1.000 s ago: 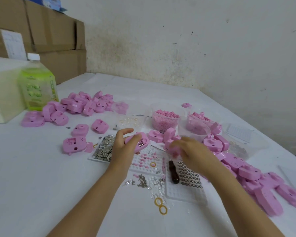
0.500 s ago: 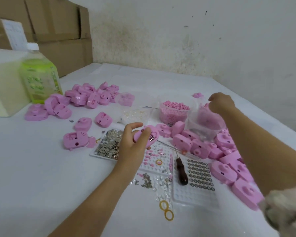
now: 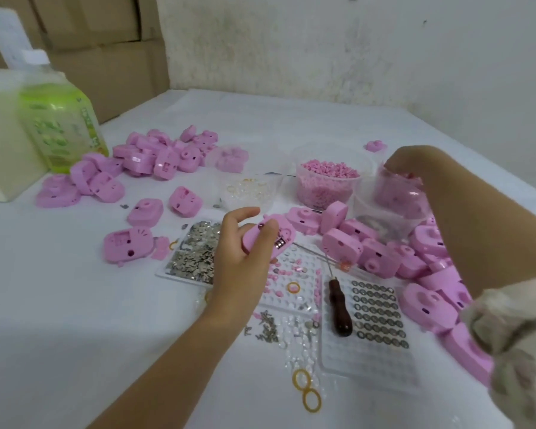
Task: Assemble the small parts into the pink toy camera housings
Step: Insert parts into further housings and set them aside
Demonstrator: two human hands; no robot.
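Left hand (image 3: 239, 258) grips one pink camera housing (image 3: 268, 236), thumb on top and fingers curled beneath, holding it just above the middle of three white dimpled trays. Right hand (image 3: 407, 162) reaches into a clear tub (image 3: 396, 196) of pink parts at the far right; its fingertips are bunched at the rim, and whether they pinch anything I cannot tell.

Only the head view is given. On the white table (image 3: 75, 320) the left tray (image 3: 192, 258) carries a heap of small silver pieces, the middle tray (image 3: 294, 289) has scattered pink bits and one yellow ring, and the right tray (image 3: 372, 335) holds rows of dark rings. One wooden-handled pick (image 3: 339, 308) lies across the gap between the middle and right trays. Two yellow rings (image 3: 307, 390) lie together near the front edge. A second tub (image 3: 327, 181) is full of pink pellets. Housings lie in two heaps, one far left (image 3: 155, 159) and one at the right (image 3: 421, 258); three more sit singly between. One green bottle (image 3: 59, 119) stands beside a pale box, with cardboard cartons (image 3: 99, 41) behind.
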